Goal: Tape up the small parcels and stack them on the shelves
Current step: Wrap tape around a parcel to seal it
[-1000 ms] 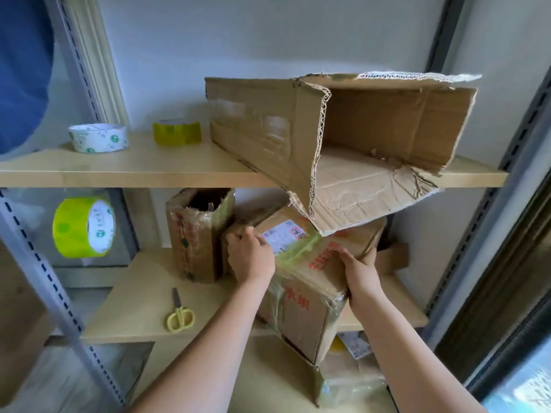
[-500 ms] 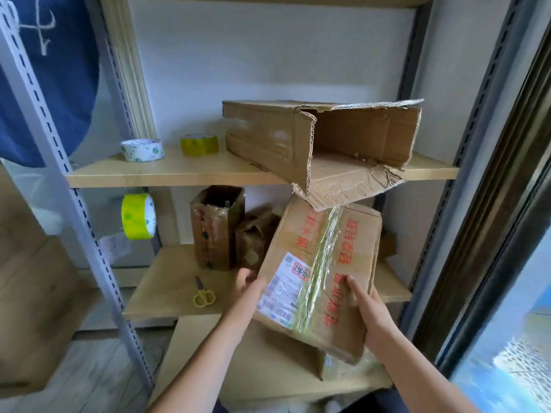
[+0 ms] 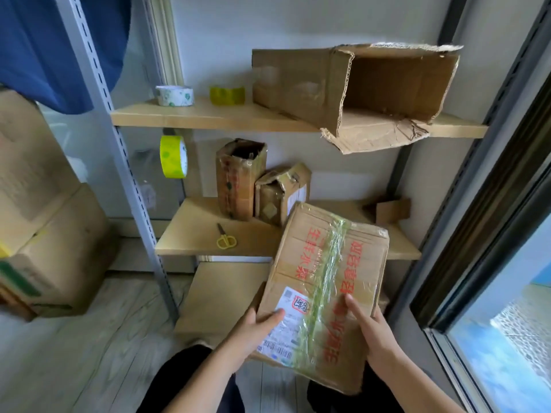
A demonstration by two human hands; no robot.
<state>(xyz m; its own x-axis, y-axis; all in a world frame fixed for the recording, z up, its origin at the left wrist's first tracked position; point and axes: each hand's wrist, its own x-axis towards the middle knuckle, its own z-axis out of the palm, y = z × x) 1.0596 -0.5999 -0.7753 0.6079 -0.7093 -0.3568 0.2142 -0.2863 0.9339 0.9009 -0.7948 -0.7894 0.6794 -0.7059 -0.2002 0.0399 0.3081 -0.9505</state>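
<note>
I hold a flat cardboard parcel with red print, a white label and a green tape strip down its middle, in front of the shelves and clear of them. My left hand grips its lower left edge, thumb on the label. My right hand grips its lower right side. Two small taped parcels stand upright on the middle shelf. Tape rolls sit on the top shelf: a white one and a yellow one. A green-yellow roll hangs under that shelf.
A large open, torn carton lies on its side on the top shelf, its flap overhanging the edge. Yellow scissors lie on the middle shelf. A lower board sits beneath. Big cartons stand at left; a window frame runs along the right.
The parcel has been drawn out from under the top shelf, down and toward me, its taped face now up. The view has pulled back from the shelves.
</note>
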